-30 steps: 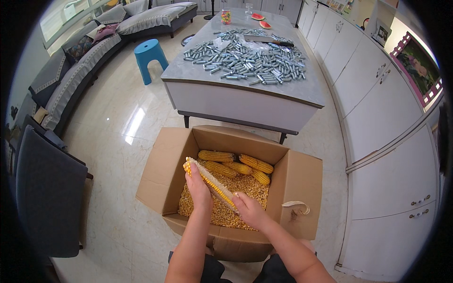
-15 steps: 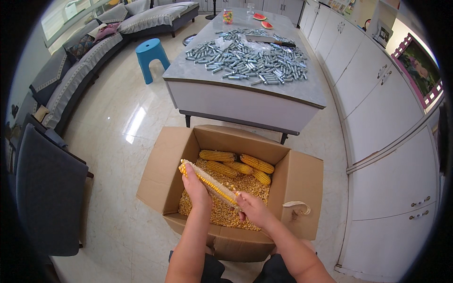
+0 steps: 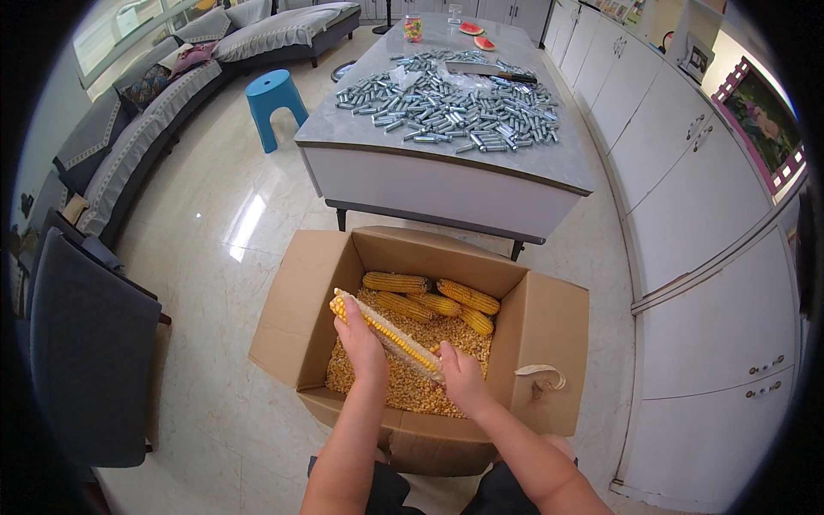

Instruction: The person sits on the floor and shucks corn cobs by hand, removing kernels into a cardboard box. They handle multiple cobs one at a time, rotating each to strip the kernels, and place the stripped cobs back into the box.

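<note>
A partly shelled corn cob [image 3: 390,336] slants across the open cardboard box [image 3: 549,318], its upper end to the left. Rows of yellow kernels remain along one side, and the rest is bare and pale. My left hand [image 3: 362,343] is wrapped round the upper part of the cob. At the lower right end, my right hand [image 3: 463,378] is closed on the cob, with the thumb up against it. Loose corn kernels [image 3: 412,395] cover the box's bottom below both hands. Several whole corn cobs [image 3: 468,297] lie on the kernels along the far side.
A dried husk piece [image 3: 541,371] lies on the right flap. Beyond the box stands a grey table [image 3: 343,137] bearing many small metal cylinders [image 3: 481,116], a knife [image 3: 513,77], watermelon slices and a candy jar. A blue stool [image 3: 273,103], a dark chair [image 3: 90,343] and white cabinets [image 3: 678,189] stand around.
My right hand has shifted slightly right and its fingers have drawn in against the cob's end. The cob and my left hand have moved a little to the right.
</note>
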